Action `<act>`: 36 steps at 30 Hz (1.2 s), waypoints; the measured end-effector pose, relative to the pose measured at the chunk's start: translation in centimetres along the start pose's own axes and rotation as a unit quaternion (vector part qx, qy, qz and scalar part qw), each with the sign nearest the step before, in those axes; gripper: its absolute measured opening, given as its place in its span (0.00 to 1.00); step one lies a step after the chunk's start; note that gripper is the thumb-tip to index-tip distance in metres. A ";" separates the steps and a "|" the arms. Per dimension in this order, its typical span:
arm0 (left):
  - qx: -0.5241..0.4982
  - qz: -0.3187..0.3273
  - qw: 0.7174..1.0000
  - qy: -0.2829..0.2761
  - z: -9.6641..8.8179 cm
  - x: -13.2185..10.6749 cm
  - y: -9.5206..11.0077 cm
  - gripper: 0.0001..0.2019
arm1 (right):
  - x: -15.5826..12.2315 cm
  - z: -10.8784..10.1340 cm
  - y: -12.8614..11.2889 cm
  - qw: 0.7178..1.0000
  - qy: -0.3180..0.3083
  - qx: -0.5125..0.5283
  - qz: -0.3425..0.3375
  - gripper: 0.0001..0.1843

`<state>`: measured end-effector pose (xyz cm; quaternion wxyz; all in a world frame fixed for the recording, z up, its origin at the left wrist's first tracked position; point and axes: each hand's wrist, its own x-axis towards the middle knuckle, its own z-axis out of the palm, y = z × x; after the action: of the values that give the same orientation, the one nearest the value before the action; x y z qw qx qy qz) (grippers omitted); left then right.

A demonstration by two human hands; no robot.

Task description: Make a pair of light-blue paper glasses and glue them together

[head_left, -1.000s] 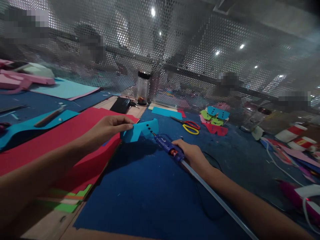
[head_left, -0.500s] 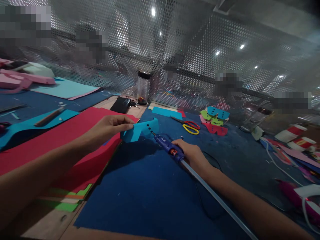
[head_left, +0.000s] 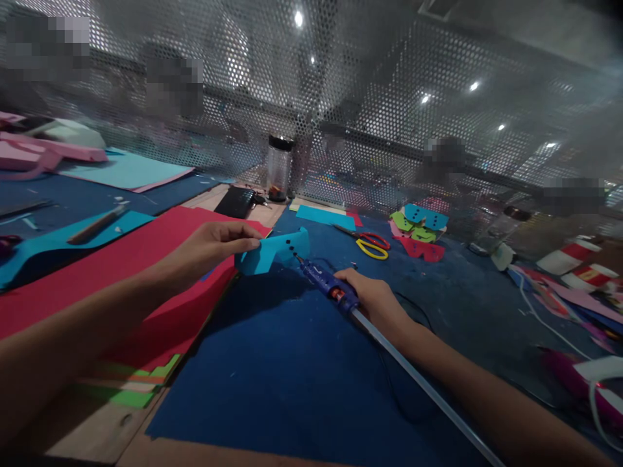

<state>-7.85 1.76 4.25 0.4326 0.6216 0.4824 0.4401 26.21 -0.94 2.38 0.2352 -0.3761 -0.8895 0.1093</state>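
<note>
Between thumb and fingers, my left hand [head_left: 228,241] pinches a cut blue paper piece [head_left: 265,253] with a curled right end and several small black marks. My right hand [head_left: 372,295] is wrapped round a dark blue glue gun [head_left: 324,283]; a long clear glue stick [head_left: 418,378] sticks out of its back end. The gun's nozzle points at the paper piece, close to the black marks; whether it touches I cannot tell. Beneath my left forearm lie red paper sheets [head_left: 111,259]. A dark blue sheet [head_left: 253,376] covers the table below the glue gun.
Scissors [head_left: 372,246] with red and yellow handles lie beyond my right hand, near cut paper pieces with dots [head_left: 421,230]. A lidded clear jar [head_left: 280,168] stands by the perforated metal screen [head_left: 341,97]. Paper cups [head_left: 569,254] and a white cord [head_left: 545,327] are at right.
The view has shifted very slightly. Both hands, the blue paper piece and the glue gun keep almost the same positions.
</note>
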 end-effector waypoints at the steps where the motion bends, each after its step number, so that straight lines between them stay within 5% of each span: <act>1: 0.001 0.001 1.000 -0.001 0.0 0.0 0.0 0.11 | 0.0 0.0 -0.1 1.000 -0.001 0.000 0.000 0.16; 16: 0.010 0.014 1.000 0.004 -0.3 0.4 -0.5 0.12 | -0.3 -0.4 -0.6 1.000 -0.011 0.023 0.002 0.18; 36: 0.054 0.002 0.998 0.017 1.6 -0.3 0.7 0.16 | -0.9 1.0 -2.4 0.998 -0.025 0.058 -0.009 0.19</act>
<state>-6.23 1.18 4.48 0.3897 0.6371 0.5116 0.4249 24.73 -3.23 2.09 0.2354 -0.3509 -0.8906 0.1680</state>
